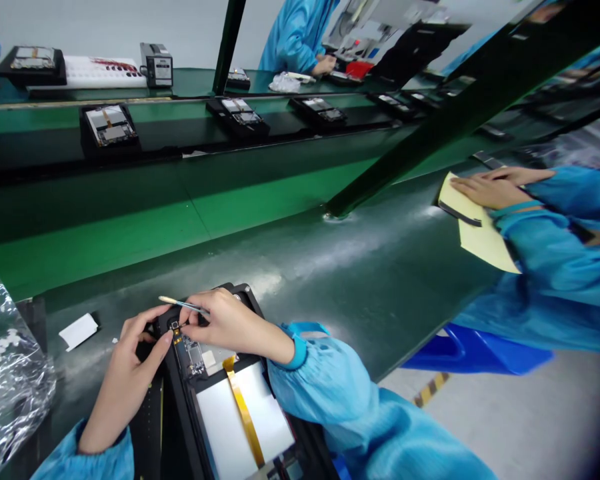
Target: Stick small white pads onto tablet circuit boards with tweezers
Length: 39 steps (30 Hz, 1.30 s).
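In front of me lies an opened tablet in a black tray [183, 413], its circuit board [195, 360] and white battery [245, 417] exposed. An orange ribbon cable [246, 420] runs along the battery. My left hand [133, 367] grips the tablet's upper left corner, thumb and index finger beside a small camera module [175, 325]. Between the fingers of my right hand [230, 325] is a thin swab [173, 301] with a pale tip, pointing left. That hand's fingertips are bent down at the same corner; what they touch there is too small to make out.
A clear plastic bag [13, 380] and a small white piece [79, 331] lie left. Several opened tablets in black trays, one at the left [109, 127], line the belt beyond. A slanted green post [405, 140] crosses ahead. At right, a co-worker's hands [500, 187] press yellow paper [485, 240].
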{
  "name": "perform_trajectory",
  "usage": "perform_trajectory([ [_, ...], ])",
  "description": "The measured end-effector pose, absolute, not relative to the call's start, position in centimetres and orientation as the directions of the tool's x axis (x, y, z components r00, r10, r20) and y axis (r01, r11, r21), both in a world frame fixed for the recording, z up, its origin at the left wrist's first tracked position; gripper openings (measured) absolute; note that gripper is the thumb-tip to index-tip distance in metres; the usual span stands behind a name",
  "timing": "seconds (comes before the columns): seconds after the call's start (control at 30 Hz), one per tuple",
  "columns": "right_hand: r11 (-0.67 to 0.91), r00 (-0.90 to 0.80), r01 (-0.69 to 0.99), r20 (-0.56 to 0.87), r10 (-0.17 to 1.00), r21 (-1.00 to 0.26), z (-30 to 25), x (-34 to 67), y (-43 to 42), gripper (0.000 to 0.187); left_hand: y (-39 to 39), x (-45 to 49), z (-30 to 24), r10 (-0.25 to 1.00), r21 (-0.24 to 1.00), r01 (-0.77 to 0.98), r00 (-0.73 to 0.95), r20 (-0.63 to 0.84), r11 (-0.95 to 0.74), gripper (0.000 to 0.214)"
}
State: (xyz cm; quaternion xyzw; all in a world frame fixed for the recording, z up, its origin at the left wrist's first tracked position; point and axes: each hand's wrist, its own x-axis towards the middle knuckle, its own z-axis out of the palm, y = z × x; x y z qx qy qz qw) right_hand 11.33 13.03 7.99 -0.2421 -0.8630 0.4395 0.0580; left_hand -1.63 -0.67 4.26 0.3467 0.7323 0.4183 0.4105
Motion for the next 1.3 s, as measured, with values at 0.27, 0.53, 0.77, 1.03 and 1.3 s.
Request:
perform_trajectory([
  [0.27,0.105,-0.770,0.195,-0.085,0.632,-0.975,8.3,12.2,12.1,0.029,-0.5,-1.4,4.4,0.846,0.892,0.172,-0.434,-0.311,0.417,0.045],
  [0.53,-0.317,-0.652,-0.092,-0.183,0.736,-0.944,6.9,13.4,10.6,0.036,-0.5,-1.4,4.3,0.835,0.889,0.096,-0.401,-0.377,0.447,0.051],
  [0.77,-0.285,-0.623,-0.034,-0.203,0.755,-0.958,5.9,13.4,10.0,0.030,-0.6,-1.5,4.0,0.838,0.895,0.076,-0.394,-0.378,0.439,0.052],
  [1.03,-0.271,-0.611,-0.005,-0.211,0.763,-0.963,5.9,13.1,9.9,0.031,-0.6,-1.5,3.9,0.846,0.902,0.086,-0.392,-0.361,0.424,0.051],
  [1.3,-0.283,-0.606,-0.017,-0.215,0.766,-0.959,5.7,13.0,10.1,0.032,-0.6,-1.5,4.0,0.839,0.898,0.061,-0.391,-0.379,0.435,0.055],
])
